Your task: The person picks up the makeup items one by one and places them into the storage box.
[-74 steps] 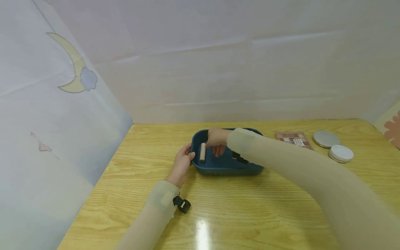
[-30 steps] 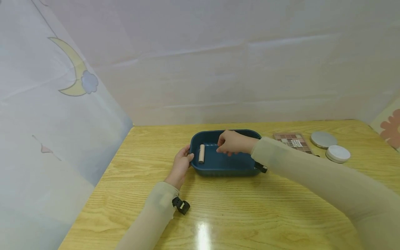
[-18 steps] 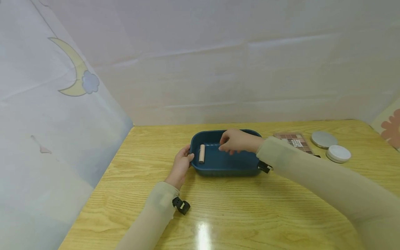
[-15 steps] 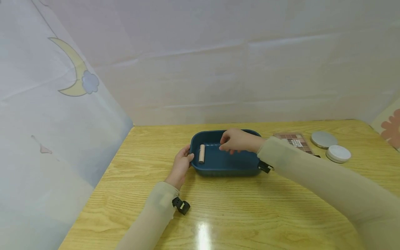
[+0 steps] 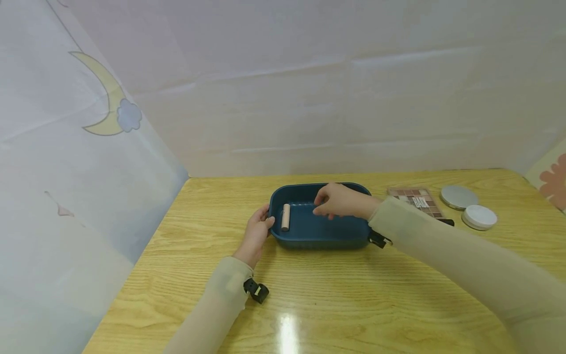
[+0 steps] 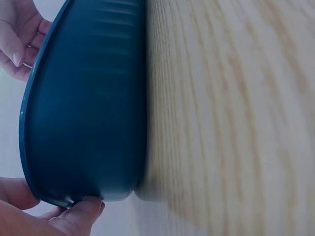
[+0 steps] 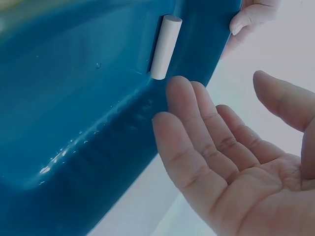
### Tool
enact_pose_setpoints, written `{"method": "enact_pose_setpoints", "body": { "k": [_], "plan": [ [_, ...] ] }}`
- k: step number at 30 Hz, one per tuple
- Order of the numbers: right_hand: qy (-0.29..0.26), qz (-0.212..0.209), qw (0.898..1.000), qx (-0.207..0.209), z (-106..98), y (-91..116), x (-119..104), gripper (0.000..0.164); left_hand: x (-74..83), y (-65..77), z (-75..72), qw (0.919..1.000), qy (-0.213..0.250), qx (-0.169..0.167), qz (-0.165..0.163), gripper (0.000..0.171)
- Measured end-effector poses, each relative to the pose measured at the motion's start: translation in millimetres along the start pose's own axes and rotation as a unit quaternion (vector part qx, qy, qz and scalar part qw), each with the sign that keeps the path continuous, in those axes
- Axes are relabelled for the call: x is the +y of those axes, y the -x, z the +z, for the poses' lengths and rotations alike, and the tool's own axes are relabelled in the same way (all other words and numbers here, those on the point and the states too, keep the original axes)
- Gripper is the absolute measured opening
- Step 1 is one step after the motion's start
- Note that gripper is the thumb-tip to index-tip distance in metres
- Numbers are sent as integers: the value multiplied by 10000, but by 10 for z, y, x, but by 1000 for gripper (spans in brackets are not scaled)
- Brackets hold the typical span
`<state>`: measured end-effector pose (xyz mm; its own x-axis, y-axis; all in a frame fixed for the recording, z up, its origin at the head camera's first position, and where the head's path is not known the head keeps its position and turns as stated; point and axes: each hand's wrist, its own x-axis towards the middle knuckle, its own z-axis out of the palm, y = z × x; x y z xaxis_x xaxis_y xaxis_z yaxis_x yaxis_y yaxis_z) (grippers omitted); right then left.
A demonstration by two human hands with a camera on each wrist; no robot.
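Note:
A dark blue rectangular basin [image 5: 323, 244] with rounded corners stands on the wooden table. My left hand [image 5: 256, 231] grips its left end, thumb at the rim and fingers on the outer wall; the left wrist view shows this hand [image 6: 74, 219] at the basin's corner. Inside, a pale pink cylindrical tube [image 5: 285, 218] lies along the left end. My right hand [image 5: 344, 201] hovers over the basin's middle with nothing in it. Its relaxed fingers and bare palm show in the right wrist view, where the tube [image 7: 166, 47] lies beyond the fingertips.
Right of the basin lie an eyeshadow palette [image 5: 406, 195] with a white label, a round silver case [image 5: 458, 196] and a round white container [image 5: 479, 217]. A small black object [image 5: 446, 222] pokes out behind my right sleeve. Printed cloth walls [image 5: 283, 123] enclose the table.
My right hand has let go of the tube and drawn back to the right, leaving the tube in the basin. My left hand keeps its grip on the basin.

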<state>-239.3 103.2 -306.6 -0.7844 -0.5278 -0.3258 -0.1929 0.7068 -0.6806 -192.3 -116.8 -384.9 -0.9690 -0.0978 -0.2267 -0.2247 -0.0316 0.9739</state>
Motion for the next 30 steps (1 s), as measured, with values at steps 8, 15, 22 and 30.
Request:
{"method": "enact_pose_setpoints", "body": {
  "k": [8, 15, 22, 30],
  "plan": [
    [-104, -80, 9999, 62, 14, 33, 23, 33, -1, -3, 2, 10000, 9, -31, 0, 48],
    [-133, -110, 9997, 167, 2, 84, 34, 32, -6, -5, 2, 10000, -32, -2, -12, 48],
    [-56, -180, 9997, 162, -3, 128, 48, 34, -8, -1, 2, 10000, -36, 9, -32, 47],
    [76, -96, 9999, 108, -10, 134, 74, 33, -11, 2, -1, 10000, -38, 21, -29, 47]
  ]
}}
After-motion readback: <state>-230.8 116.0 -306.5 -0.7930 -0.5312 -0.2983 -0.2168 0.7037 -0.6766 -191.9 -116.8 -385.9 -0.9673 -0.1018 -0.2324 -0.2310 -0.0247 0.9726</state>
